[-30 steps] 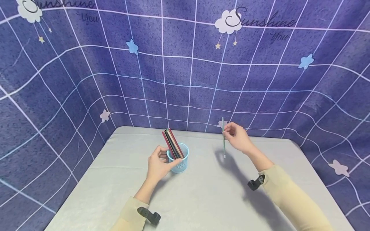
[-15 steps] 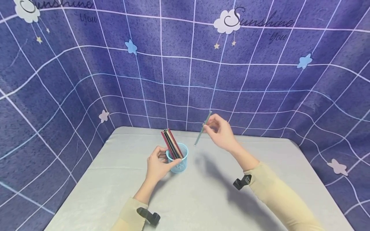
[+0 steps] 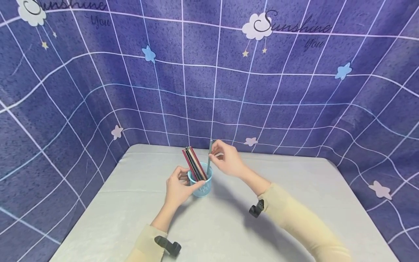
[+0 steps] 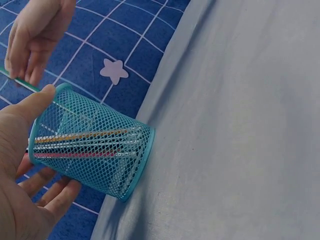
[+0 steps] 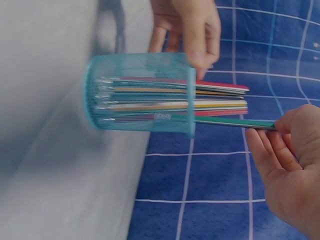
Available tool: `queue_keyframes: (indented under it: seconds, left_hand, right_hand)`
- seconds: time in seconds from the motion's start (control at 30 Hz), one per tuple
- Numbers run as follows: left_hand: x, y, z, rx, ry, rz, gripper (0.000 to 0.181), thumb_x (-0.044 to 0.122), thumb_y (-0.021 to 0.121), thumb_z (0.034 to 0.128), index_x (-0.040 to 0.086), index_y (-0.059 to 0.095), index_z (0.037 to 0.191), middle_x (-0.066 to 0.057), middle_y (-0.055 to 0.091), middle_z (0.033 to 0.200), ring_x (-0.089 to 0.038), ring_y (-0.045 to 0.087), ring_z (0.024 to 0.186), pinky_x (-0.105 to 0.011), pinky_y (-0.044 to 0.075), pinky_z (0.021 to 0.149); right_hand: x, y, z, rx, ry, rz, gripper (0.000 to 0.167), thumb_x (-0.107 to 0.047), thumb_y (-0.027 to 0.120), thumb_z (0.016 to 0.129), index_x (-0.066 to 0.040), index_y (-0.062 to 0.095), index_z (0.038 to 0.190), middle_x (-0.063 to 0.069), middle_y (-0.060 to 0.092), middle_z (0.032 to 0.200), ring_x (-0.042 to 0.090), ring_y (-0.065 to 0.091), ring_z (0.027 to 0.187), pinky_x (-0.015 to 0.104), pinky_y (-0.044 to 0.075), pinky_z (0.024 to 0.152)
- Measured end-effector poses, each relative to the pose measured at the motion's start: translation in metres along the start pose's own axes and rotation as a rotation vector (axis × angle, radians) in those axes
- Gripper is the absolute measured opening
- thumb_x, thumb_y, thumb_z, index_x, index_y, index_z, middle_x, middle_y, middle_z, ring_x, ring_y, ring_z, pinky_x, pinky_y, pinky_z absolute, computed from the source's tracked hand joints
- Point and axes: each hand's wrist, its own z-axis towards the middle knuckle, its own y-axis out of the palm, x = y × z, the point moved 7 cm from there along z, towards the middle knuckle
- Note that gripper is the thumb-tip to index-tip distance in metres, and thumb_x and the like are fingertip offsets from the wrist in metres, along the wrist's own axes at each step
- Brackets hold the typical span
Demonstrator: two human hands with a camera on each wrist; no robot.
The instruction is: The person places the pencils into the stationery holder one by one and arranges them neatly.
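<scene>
A light blue mesh pencil cup (image 3: pixel 201 189) stands on the table, with several thin red, black and tan pencil-like sticks (image 3: pixel 194 164) leaning left in it. My left hand (image 3: pixel 179 187) holds the cup from its left side, thumb at the near rim and fingers round the far side. Between thumb and fingertips, my right hand (image 3: pixel 229 159) pinches a slender green pencil-like stick (image 5: pixel 225 121) by its upper part. The green stick's lower end is inside the cup, beside the other sticks, seen dimly through the mesh in the right wrist view.
A pale grey cloth (image 3: pixel 137 214) covers the table. Behind it hangs a purple-blue curtain (image 3: pixel 209 83) with a white grid, stars and clouds. Each sleeve cuff carries a black wrist mount, the left one (image 3: pixel 168 245) and the right one (image 3: pixel 256 208).
My right hand has moved left with the green stick, from right of the cup to over its rim, lowering the stick's end into it. The left hand and cup stay in place.
</scene>
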Motion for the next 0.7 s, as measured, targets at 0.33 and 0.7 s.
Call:
queue_keyframes:
  seconds: [0.33, 0.7]
  left_hand:
    - [-0.001, -0.001, 0.000, 0.007, 0.004, -0.002, 0.064, 0.033, 0.102, 0.0710, 0.004, 0.064, 0.113, -0.014, 0.080, 0.112, -0.034, 0.080, 0.100, -0.045, 0.070, 0.087]
    - [0.000, -0.001, 0.000, 0.004, 0.022, -0.001, 0.065, 0.032, 0.103, 0.0696, 0.004, 0.064, 0.113, -0.012, 0.081, 0.111, -0.033, 0.080, 0.099, -0.045, 0.070, 0.086]
  right_hand:
    - [0.014, 0.025, 0.006, -0.085, -0.027, -0.184, 0.011, -0.002, 0.069, 0.099, -0.005, 0.060, 0.103, 0.009, 0.074, 0.097, 0.021, 0.077, 0.091, 0.014, 0.065, 0.076]
    - [0.000, 0.040, 0.019, -0.092, -0.098, -0.345, 0.010, -0.002, 0.070, 0.098, -0.005, 0.060, 0.098, 0.008, 0.075, 0.089, 0.018, 0.076, 0.081, 0.016, 0.062, 0.067]
